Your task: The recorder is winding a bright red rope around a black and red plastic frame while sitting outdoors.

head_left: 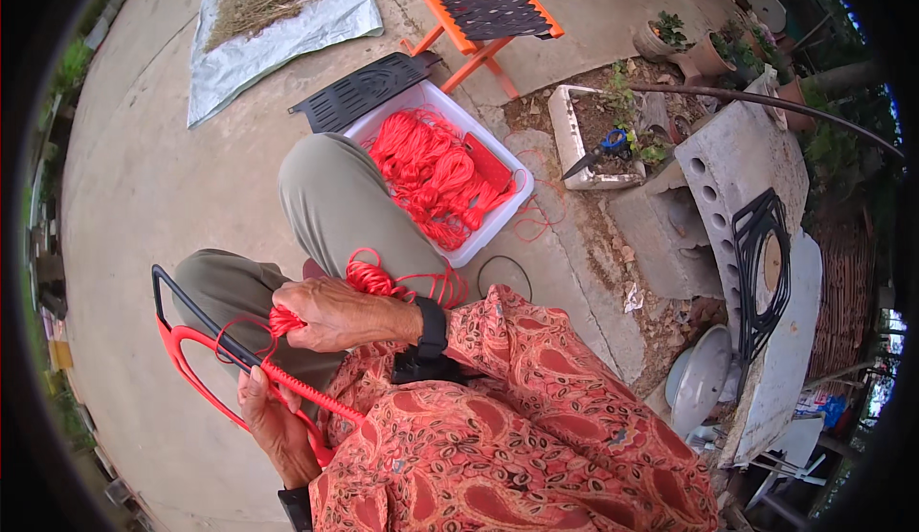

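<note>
My left hand point(275, 427) grips a black metal frame point(203, 310) partly wound with red cord, its thumb and fingers around the wrapped bar. Closed round a small bundle of red cord point(284, 321), my right hand point(349, 314) is just above the frame. A thin strand loops from this bundle toward the frame. Past my right wrist, a looser hank of red cord point(371, 277) lies against my leg. Beyond my knee, a white plastic tub point(509, 214) holds several red cord skeins point(421, 164) and a flat red object point(488, 161).
A black slotted panel point(359, 92) leans by the tub. Behind it stands an orange folding stool point(479, 1) with a woven black seat. To the right are a white planter point(565, 121) with blue-handled scissors point(615, 140), concrete blocks point(713, 164) and black frames point(761, 274).
</note>
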The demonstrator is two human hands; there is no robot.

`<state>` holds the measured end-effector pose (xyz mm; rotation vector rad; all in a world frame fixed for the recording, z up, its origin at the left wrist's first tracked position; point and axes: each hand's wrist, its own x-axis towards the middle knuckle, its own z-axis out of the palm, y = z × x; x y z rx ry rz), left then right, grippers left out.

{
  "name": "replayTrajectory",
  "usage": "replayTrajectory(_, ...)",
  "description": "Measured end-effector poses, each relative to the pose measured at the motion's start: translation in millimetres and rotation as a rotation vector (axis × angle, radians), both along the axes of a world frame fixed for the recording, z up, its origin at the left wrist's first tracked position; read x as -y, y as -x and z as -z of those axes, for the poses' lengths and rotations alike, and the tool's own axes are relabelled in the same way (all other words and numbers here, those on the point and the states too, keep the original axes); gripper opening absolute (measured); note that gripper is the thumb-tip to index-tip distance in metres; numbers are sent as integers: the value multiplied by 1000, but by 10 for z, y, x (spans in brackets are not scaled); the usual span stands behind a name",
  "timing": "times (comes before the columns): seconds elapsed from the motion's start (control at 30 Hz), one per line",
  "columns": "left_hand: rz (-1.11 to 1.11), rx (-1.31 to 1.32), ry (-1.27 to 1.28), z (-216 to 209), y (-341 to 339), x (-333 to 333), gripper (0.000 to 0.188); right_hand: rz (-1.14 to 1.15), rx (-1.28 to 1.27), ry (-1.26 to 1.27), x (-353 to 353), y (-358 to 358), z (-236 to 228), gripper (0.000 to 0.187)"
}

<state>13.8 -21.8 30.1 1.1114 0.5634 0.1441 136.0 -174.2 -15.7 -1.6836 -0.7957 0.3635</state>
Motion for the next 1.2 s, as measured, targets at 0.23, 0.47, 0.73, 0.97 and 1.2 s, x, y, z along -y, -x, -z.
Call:
replayTrajectory(0.23,-25,12,-37,7,36,-11,15,-161,-542,-252,330,213,-78,20)
replayTrajectory(0.47,90,47,-22,-41,-27,133,18,53,-399,-280,1015,268,-299,19)
replayTrajectory(0.73,35,-271,0,-61,5,132,27,433,-40,9,1681,171,-384,19)
replayTrajectory(0.97,50,72,211,-28,-123,-26,21,672,86,215,1375,-177,-575,18)
replayTrajectory(1.2,57,84,444,23,-99,-93,12,248,-269,-39,327,-180,-824,21)
